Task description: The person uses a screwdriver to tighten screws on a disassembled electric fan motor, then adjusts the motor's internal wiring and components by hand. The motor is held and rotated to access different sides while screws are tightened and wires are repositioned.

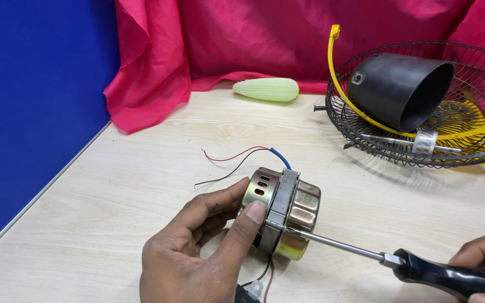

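A brass-coloured fan motor (287, 210) with a grey steel middle band lies on its side on the pale wooden table (113, 185). My left hand (197, 247) grips its left end, thumb pressed on the band. Red, black and blue wires (242, 157) trail from the motor toward the back. My right hand (481, 255), at the right edge, holds a black-handled screwdriver (422, 269); its metal shaft tip touches the motor's band on the near side.
A black wire fan guard (450, 151) at the back right holds a black cone-shaped motor cover (399, 90), a yellow ring and a metal rod. A pale green ribbed cap (268, 88) lies by the pink cloth (225, 39). A blue wall panel (35, 101) stands left.
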